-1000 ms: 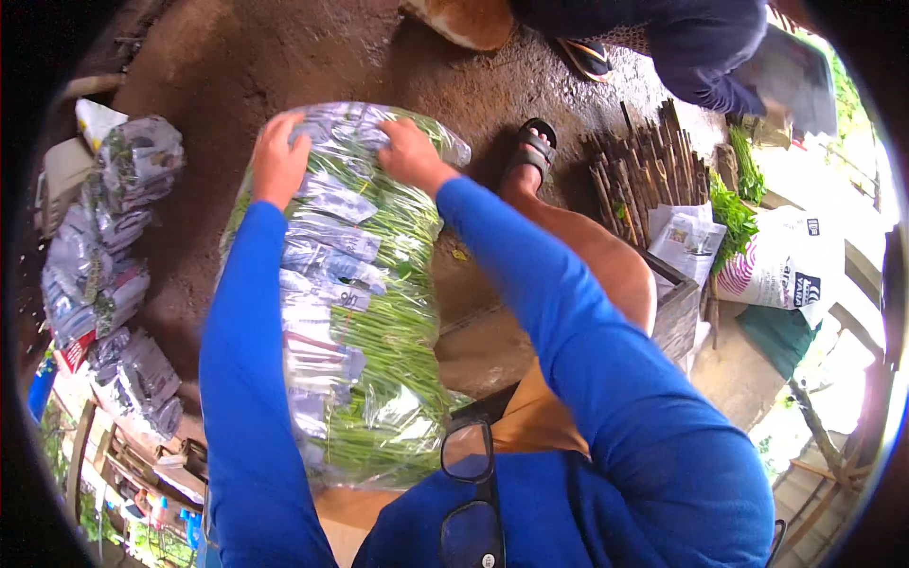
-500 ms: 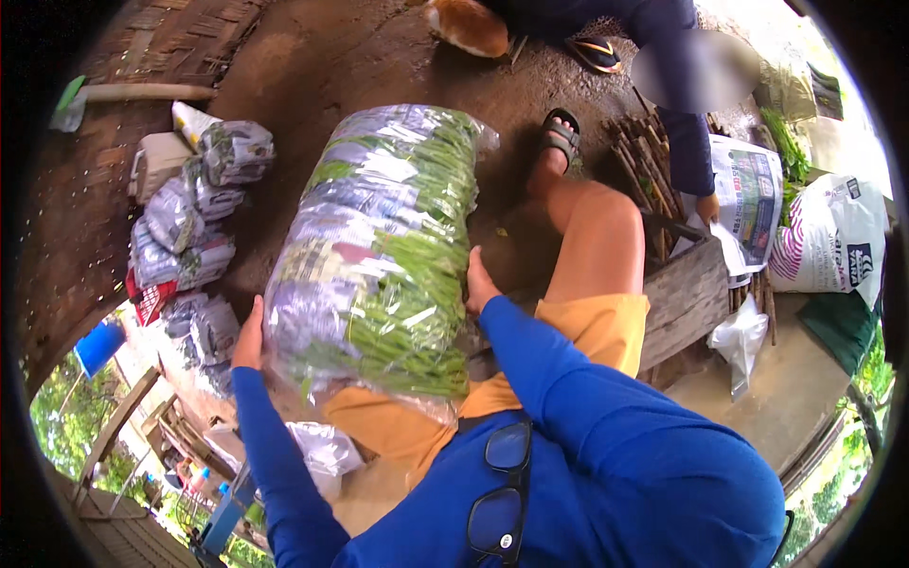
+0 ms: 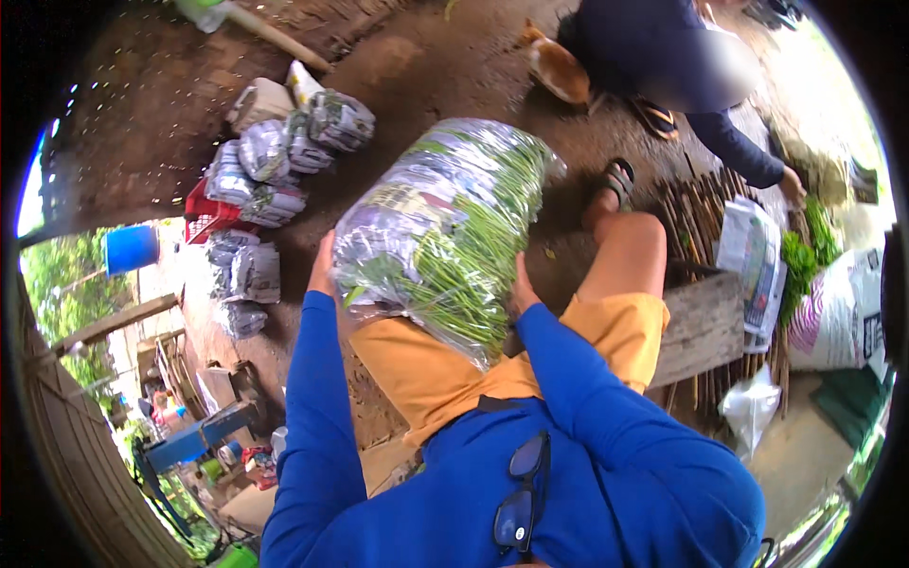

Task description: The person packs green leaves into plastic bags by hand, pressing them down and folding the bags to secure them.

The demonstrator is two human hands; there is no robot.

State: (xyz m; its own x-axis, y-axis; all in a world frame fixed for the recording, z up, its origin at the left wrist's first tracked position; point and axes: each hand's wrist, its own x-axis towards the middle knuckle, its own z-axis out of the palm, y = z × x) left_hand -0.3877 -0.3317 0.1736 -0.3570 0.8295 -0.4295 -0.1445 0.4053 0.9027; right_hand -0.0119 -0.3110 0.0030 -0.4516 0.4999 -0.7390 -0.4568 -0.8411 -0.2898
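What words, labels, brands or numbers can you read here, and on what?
Nothing reads clearly enough to quote:
Paper wraps in the clear bag: print too small.
Loose paper sheets: print too small.
White sticker on the glasses: too small.
White sack: pink stripes; any lettering too blurred.

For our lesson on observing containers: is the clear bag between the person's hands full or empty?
Full: green stems and paper wrappings show through the clear bag along most of its length.

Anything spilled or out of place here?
Nothing looks clearly spilled. The bag of greens sits between the left hand and right hand. Only a crumpled plastic bag near the wooden box looks stray, apparently lying loose.
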